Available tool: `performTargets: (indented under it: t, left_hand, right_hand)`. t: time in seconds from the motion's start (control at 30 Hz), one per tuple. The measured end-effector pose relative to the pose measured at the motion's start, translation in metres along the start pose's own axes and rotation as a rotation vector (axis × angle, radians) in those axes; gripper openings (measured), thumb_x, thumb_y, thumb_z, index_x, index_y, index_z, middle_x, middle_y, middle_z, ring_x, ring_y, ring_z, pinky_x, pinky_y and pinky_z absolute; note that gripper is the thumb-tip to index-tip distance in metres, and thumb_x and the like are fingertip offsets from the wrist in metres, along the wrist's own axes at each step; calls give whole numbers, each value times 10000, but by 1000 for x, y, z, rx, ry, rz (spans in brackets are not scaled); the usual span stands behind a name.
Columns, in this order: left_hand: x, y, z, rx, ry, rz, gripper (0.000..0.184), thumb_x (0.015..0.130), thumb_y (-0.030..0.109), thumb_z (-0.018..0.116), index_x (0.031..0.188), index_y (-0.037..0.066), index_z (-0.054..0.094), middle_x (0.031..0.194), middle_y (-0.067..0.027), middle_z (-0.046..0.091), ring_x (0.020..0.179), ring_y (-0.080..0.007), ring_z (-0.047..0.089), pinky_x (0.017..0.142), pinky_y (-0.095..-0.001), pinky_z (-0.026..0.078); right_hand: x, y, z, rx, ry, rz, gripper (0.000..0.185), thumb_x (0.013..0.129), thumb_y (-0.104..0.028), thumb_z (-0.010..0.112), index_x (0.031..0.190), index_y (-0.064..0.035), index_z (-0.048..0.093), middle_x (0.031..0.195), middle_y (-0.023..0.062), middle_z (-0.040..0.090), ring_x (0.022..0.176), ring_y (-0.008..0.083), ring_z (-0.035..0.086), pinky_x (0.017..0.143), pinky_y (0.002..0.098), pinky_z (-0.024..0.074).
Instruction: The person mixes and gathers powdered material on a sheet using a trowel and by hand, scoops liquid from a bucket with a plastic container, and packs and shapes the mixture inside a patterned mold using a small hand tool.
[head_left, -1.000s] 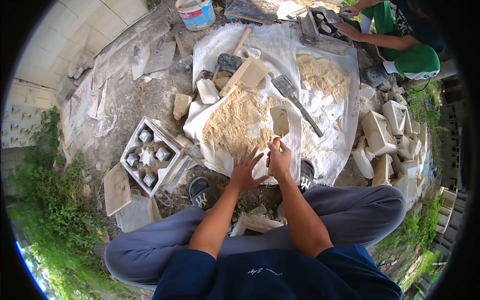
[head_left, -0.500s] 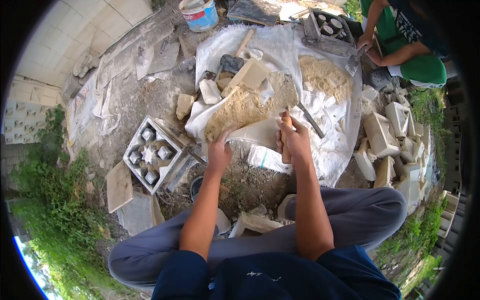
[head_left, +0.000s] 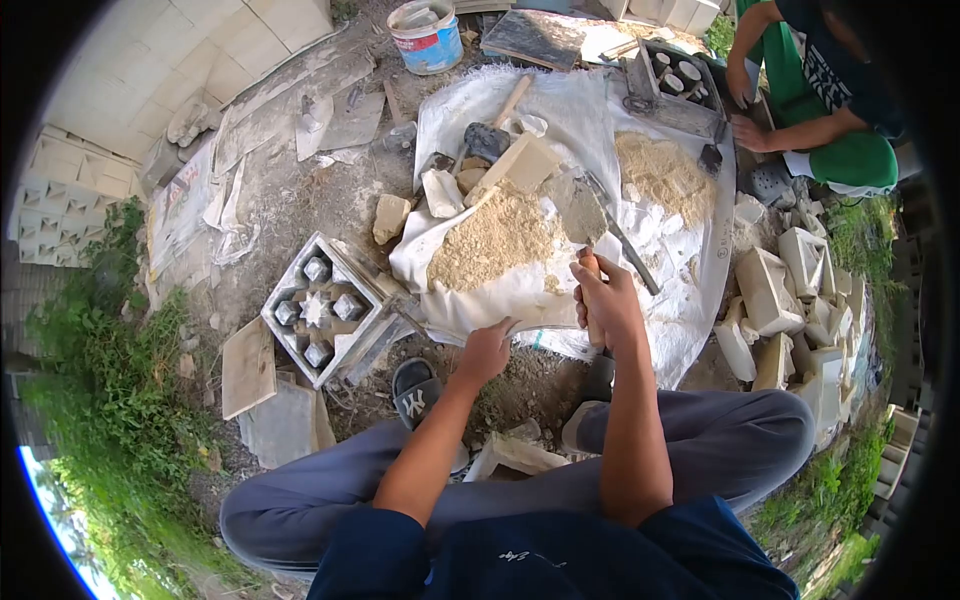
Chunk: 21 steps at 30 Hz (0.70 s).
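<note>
My right hand [head_left: 612, 305] is wrapped round the wooden handle of a trowel [head_left: 579, 213], its flat blade pointing away from me over the white sack. My left hand [head_left: 487, 350] is closed at the near edge of that white sack [head_left: 470, 312], which it appears to pinch; the fingertips are partly hidden. A heap of tan, crumbly powder [head_left: 495, 240] lies on the sack beyond my hands. Behind it are a pale block [head_left: 522, 165] and a dark-headed hammer [head_left: 487, 142] with a wooden handle. A long metal bar [head_left: 625, 240] lies right of the trowel blade.
At left sits a hexagonal mould [head_left: 318, 310] with star-like shapes. A second powder pile [head_left: 660, 175] lies farther right. Broken cast blocks [head_left: 775, 290] are stacked at right. A co-worker [head_left: 820, 100] sits at upper right beside a tray [head_left: 680, 80]. A bucket [head_left: 427, 40] stands at the back.
My left hand has moved right along the sack's near edge. The trowel blade has come away from the powder heap, which now sits more gathered. The co-worker's hands have shifted.
</note>
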<state>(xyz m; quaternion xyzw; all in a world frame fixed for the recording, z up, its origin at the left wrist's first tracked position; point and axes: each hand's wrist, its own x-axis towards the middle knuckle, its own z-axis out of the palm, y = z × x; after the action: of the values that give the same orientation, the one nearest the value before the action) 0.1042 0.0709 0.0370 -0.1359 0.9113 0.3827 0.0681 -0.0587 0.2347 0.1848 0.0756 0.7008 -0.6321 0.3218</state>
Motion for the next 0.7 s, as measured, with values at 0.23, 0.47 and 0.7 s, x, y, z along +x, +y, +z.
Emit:
performTargets:
  t: [0.23, 0.47, 0.7]
  left_hand:
    - [20, 0, -36, 56, 60, 148, 614, 930, 395, 698, 1457, 122, 538, 1449, -183, 571, 1424, -360, 452, 1170, -483, 371]
    - [90, -83, -104, 149, 721, -640, 861, 899, 339, 760, 1555, -2, 319, 1352, -322, 585, 1366, -425, 497, 1166, -504, 347]
    - [85, -90, -113, 52, 439, -489, 482, 899, 250, 754, 1252, -51, 623, 1119, -282, 713, 1082, -462, 671, 947, -496, 512]
  right_hand:
    - [8, 27, -1, -306, -18, 60, 358, 972, -231, 670, 1221, 27, 661, 657, 59, 593, 492, 133, 563, 437, 327, 462]
    - [16, 33, 7, -311, 4, 37, 361, 970, -230, 666, 1212, 39, 658, 660, 65, 602, 491, 146, 574, 441, 338, 469]
    - [22, 32, 9, -298, -32, 35, 363, 993, -249, 654, 1252, 5, 648, 672, 37, 574, 491, 116, 546, 444, 312, 455]
